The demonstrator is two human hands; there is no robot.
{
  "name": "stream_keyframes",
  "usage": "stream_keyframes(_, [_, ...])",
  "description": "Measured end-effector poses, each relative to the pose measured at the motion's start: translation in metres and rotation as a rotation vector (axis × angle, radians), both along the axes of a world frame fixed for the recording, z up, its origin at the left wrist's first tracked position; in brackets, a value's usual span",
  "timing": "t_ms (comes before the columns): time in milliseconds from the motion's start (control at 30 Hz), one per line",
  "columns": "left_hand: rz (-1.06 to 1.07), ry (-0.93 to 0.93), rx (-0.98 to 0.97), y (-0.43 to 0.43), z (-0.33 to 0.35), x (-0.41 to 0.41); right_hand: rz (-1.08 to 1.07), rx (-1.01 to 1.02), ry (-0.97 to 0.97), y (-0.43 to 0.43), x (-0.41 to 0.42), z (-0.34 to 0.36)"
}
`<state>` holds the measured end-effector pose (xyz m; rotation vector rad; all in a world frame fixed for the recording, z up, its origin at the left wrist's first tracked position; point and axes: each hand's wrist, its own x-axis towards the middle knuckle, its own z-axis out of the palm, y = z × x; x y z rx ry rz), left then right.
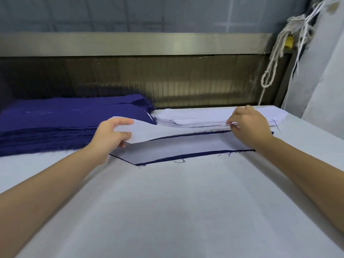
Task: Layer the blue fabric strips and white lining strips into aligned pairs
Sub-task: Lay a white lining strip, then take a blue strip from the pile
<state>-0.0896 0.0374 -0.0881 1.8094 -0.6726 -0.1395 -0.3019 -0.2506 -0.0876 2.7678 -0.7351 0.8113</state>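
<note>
A blue fabric strip (186, 157) lies across the middle of the white table, its dark edges showing along the front and back. A white lining strip (178, 144) lies over it, with the left end lifted. My left hand (111, 135) pinches that raised left end between thumb and fingers. My right hand (249, 127) pinches the strip's right end near the far edge of the blue strip. A thick stack of blue strips (61, 123) sits at the back left. A stack of white lining strips (201, 118) sits at the back, just behind my right hand.
The white-covered table (176, 211) stretches toward me. A metal rail and dark ribbed panel (167, 82) run along the table's far side. White cords (279, 53) hang at the back right beside a pale wall.
</note>
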Motion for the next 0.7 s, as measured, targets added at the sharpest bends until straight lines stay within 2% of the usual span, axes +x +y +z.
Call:
stream_keyframes(267, [-0.004,-0.044,-0.015,0.019,-0.005,0.0,-0.082,0.195,-0.058,-0.003,-0.022,-0.009])
stream_keyframes(700, [-0.022,-0.047,0.049,0.026,-0.006,0.0,-0.014,0.458,-0.359,-0.008,-0.022,-0.011])
